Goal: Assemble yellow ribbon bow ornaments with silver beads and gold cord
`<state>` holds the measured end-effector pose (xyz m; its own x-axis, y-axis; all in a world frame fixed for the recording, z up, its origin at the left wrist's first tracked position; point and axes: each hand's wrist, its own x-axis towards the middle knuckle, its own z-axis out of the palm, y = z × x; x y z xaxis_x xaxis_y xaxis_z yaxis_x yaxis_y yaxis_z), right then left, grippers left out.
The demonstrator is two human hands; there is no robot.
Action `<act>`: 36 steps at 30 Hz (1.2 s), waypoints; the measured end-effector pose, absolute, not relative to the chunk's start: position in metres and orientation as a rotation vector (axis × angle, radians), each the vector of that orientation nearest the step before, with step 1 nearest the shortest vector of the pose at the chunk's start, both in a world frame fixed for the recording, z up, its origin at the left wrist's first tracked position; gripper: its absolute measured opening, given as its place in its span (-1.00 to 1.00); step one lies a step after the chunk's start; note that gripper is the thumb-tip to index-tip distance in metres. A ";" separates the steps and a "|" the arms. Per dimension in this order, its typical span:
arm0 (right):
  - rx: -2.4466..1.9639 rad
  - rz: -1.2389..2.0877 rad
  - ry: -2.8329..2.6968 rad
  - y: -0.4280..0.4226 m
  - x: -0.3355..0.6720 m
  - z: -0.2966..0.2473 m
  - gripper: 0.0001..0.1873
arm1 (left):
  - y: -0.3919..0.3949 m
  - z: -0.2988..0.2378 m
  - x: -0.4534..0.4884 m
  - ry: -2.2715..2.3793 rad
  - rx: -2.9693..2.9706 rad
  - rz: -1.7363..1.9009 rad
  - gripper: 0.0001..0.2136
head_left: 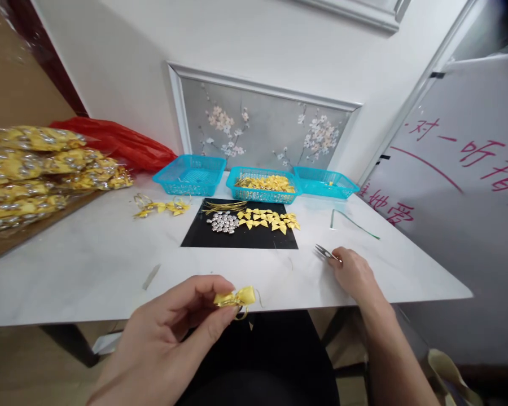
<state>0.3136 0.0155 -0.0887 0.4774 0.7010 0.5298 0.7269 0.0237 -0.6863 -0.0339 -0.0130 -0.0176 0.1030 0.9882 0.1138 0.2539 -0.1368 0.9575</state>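
My left hand (182,327) is low at the table's front edge, its thumb and fingers pinched on a small yellow ribbon bow (236,298) with a thin gold wire trailing from it. My right hand (352,273) rests on the white table (88,265) to the right, closed around small metal snips (324,252) whose blades point left. Ahead lies a black mat (237,238) with a pile of yellow ribbon pieces (268,219), a cluster of silver beads (222,221) and a bundle of gold wires (222,206).
Three turquoise baskets stand at the back: an empty one (190,175), one holding yellow pieces (262,185), one nearly empty (325,183). Finished bows (161,207) lie left of the mat. Bags of yellow items (29,169) and a red bag (118,144) pile at left. A green strip (351,223) lies right.
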 end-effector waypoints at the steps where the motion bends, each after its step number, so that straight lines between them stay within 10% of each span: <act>1: -1.665 0.024 -1.292 0.011 0.305 -0.083 -0.66 | -0.013 -0.017 -0.033 1.278 1.540 1.106 -0.78; 8: -1.356 0.507 -1.788 -0.058 0.210 -0.021 -0.68 | -0.011 -0.007 -0.026 1.292 1.629 1.037 -0.82; 36: -1.287 0.269 -1.724 -0.054 0.167 -0.026 -0.59 | -0.017 -0.008 -0.016 1.183 1.728 1.234 -0.94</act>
